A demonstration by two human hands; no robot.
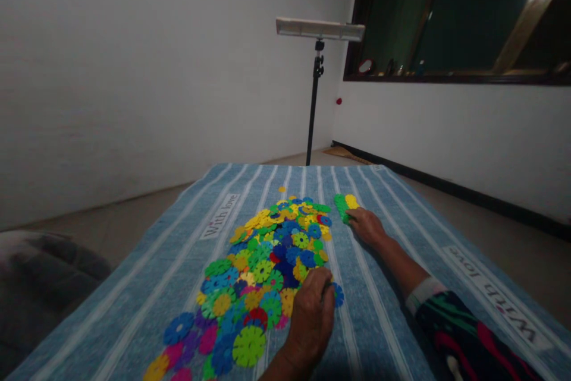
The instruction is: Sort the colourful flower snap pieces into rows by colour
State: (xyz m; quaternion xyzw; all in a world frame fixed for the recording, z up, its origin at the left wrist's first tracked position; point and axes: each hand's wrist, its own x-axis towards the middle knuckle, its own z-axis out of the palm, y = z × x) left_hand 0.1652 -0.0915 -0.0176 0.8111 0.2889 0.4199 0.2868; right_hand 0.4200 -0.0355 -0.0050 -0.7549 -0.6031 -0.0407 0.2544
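Note:
A long pile of notched plastic discs (263,271) in many colours lies on the striped blue cloth. My left hand (312,304) is at the pile's right edge, its fingers curled; what they hold, if anything, is hidden. A blue disc (339,295) shows just right of it. Farther off, to the right of the pile, green discs (340,202) lie in a row beside yellow discs (351,201). My right hand (366,226) touches the near end of these rows with its fingers bent together; any disc between the fingertips cannot be made out.
The cloth-covered table (178,250) stretches away from me. Behind its far edge stands a lamp (320,29) on a black pole. A dark, soft-looking object (49,286) is at the left. A window (464,18) is at the upper right.

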